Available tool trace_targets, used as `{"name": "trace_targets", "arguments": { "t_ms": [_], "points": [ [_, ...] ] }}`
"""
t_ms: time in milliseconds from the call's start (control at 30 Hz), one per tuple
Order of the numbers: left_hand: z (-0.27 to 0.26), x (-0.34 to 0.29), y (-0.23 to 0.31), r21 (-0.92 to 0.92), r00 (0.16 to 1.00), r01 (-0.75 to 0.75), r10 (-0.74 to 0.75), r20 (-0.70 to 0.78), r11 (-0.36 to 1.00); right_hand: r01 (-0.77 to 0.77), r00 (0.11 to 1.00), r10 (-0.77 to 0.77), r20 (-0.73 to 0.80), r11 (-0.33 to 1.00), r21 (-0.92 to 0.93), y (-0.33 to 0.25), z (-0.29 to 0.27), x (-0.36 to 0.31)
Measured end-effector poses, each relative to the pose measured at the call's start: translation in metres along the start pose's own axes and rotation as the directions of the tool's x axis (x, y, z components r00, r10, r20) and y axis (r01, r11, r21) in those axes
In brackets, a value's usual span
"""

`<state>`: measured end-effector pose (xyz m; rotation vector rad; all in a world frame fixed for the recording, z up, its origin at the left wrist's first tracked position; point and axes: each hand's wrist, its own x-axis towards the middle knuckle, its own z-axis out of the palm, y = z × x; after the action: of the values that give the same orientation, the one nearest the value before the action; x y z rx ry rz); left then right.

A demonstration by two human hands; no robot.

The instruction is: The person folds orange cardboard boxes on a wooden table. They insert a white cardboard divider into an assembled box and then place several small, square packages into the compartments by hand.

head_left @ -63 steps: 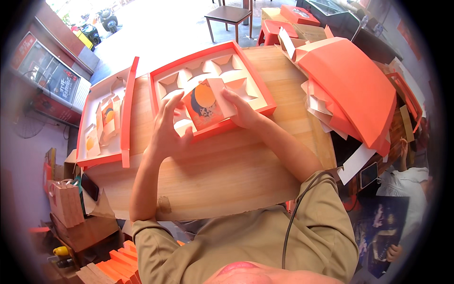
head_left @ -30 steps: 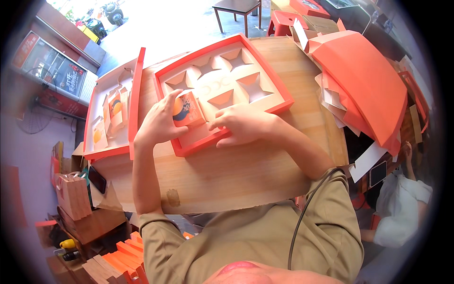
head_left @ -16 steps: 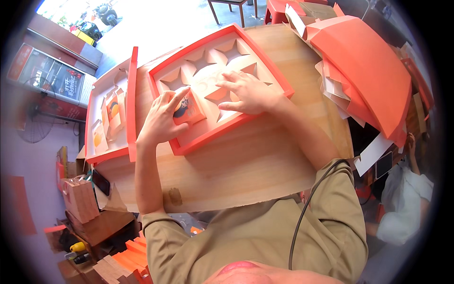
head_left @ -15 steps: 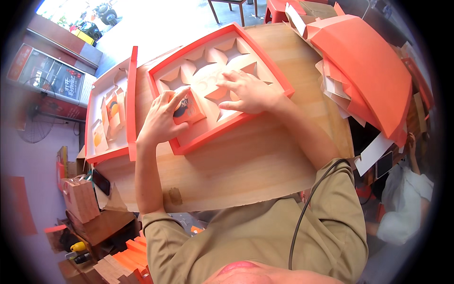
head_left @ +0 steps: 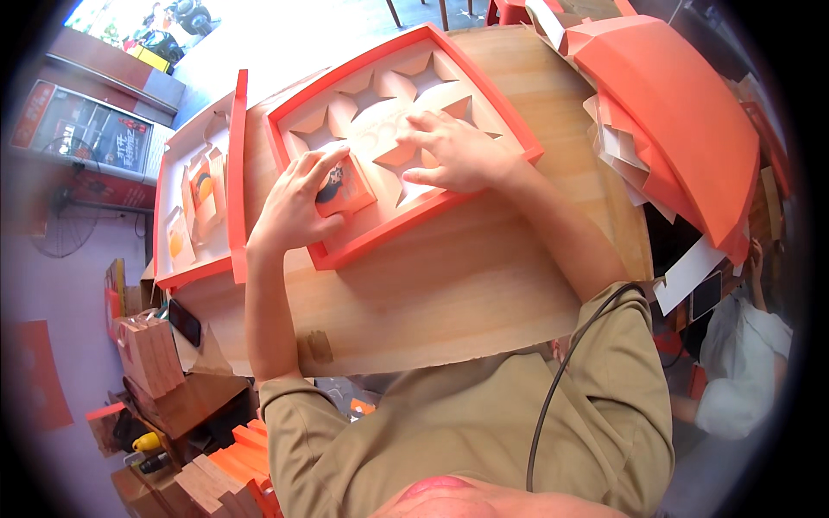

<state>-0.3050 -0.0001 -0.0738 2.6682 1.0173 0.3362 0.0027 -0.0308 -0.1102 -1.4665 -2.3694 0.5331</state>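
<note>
Since two seconds ago, the small printed box [head_left: 352, 186] has gone from between both hands into the near-left compartment of the large red box [head_left: 488, 93] on the tabletop [head_left: 414, 302]. Left hand [head_left: 294, 203] cups it, thumb and fingers apart, grip unclear; right hand [head_left: 466, 155] spreads over neighbouring cutouts.

Head-worn fisheye, facing down, near the hands [head_left: 462, 155], above wooden table [head_left: 432, 302]

Small shop [head_left: 78, 289], glass-fronted fridge [head_left: 99, 134], scooters [head_left: 192, 17] parked outside
</note>
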Motion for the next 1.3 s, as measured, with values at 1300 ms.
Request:
{"name": "trace_targets", "arguments": {
  "t_ms": [1300],
  "points": [
    [-0.003,0.003,0.011,0.053,0.998,0.003,0.000,-0.063,0.999,-0.029,0.999,0.029,0.021,1.000,0.005,0.004,0.004,0.002]
  ]
}}
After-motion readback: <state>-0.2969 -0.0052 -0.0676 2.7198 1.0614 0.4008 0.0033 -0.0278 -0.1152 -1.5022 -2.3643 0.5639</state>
